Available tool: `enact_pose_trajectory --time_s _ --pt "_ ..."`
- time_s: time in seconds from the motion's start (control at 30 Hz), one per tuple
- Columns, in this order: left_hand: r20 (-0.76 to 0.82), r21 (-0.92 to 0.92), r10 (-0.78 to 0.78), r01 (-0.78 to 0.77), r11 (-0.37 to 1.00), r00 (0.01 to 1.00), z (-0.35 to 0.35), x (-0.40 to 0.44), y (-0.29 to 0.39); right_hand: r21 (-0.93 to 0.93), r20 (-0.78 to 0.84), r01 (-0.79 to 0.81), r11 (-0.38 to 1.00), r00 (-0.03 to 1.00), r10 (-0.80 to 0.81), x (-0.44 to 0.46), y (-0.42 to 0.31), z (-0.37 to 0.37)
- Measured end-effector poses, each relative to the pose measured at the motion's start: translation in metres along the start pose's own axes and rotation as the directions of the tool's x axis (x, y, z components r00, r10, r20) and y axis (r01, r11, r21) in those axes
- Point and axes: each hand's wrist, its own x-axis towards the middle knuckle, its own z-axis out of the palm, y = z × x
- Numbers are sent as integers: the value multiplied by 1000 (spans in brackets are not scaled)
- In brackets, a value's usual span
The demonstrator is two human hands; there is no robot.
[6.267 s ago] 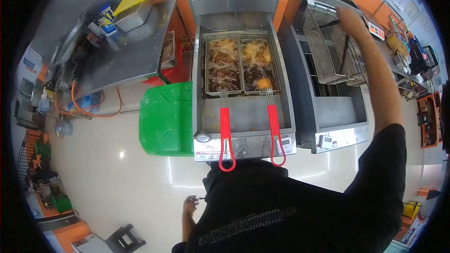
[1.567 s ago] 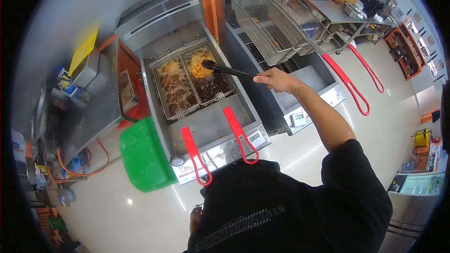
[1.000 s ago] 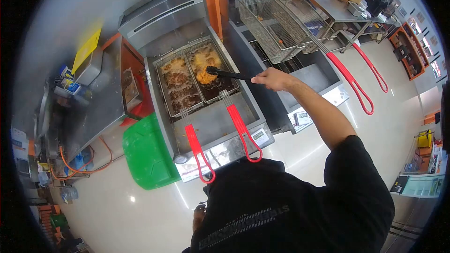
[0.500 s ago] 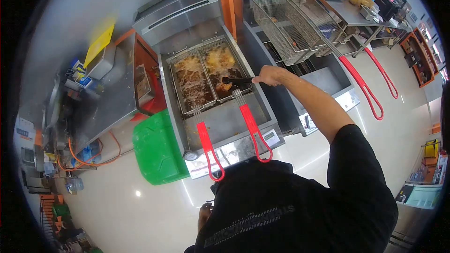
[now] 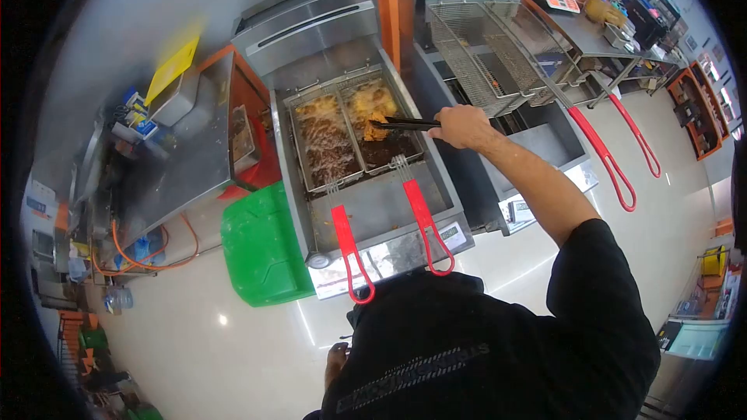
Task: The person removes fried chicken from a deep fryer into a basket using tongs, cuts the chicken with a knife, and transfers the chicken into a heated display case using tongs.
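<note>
My right hand [image 5: 462, 126] is closed around black tongs [image 5: 412, 123] that reach over the right-hand frying basket [image 5: 387, 162]. At their tips is a golden-brown piece of fried food [image 5: 374, 131], just above the dark oil. More food [image 5: 370, 99] bubbles at the back of that basket. The left-hand frying basket [image 5: 336, 183] also sits in foaming oil. Both baskets have red handles pointing toward me. Low beside my body, my left hand [image 5: 337, 356] appears curled, with a small dark item at it; my black shirt hides part of it.
A second fryer [image 5: 498, 120] stands to the right with raised wire baskets [image 5: 475, 54], their red handles sticking out. On the left are a steel table [image 5: 183, 159] and a green bin [image 5: 264, 245]. A scale [image 5: 559, 1] sits on the back-right counter.
My right hand and the tongs have risen slightly toward the back of the fryer. The fried piece has come up from the oil with the tongs. My left hand stays low.
</note>
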Motion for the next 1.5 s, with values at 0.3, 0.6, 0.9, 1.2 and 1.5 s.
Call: enact_pose_trajectory --time_s 0.3,0.6,0.9,1.2,1.5 --pt "46 -132 12 -6 991 999 -4 14 14 -159 -189 33 987 980 -63 -25 6 5" --pt "7 -32 -134 134 990 991 -2 -11 52 -264 -167 19 964 984 -65 -57 22 -11" --pt "-26 36 -192 193 981 981 7 -15 63 -303 -175 41 952 980 -97 -57 30 -9" --pt "-14 103 -86 87 991 996 9 -14 53 -363 -182 62 930 974 -136 -53 33 -12" --pt "-29 -187 67 -71 980 997 17 23 -18 -433 -187 70 898 968 -166 -43 31 -14"
